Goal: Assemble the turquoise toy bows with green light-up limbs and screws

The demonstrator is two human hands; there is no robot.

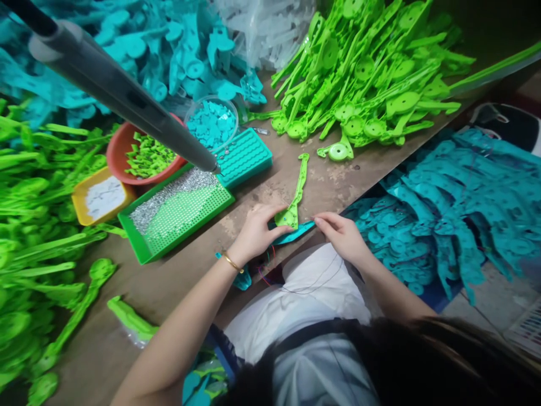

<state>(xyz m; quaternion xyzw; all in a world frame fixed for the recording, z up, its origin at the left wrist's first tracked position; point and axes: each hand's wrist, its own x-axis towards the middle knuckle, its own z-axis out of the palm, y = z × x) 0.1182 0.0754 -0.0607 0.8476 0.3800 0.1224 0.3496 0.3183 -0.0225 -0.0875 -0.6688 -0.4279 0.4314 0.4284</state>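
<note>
My left hand is closed on the wide end of a long lime-green plastic shell, which lies inner side up with its narrow arm pointing away from me. Under its near end, at the table's edge, sits a teal plastic part. My right hand pinches thumb and forefinger together by the teal part's right tip. Whatever lies between those fingertips is too small to make out. Thin dark wires loop over my lap and rise toward my right hand. Red and coloured wires hang below my left hand.
A grey electric screwdriver hangs over a green perforated tray of small screws. Nearby are a red bowl of green bits, a yellow dish, and a tub of teal bits. Green shells and teal shells lie heaped around.
</note>
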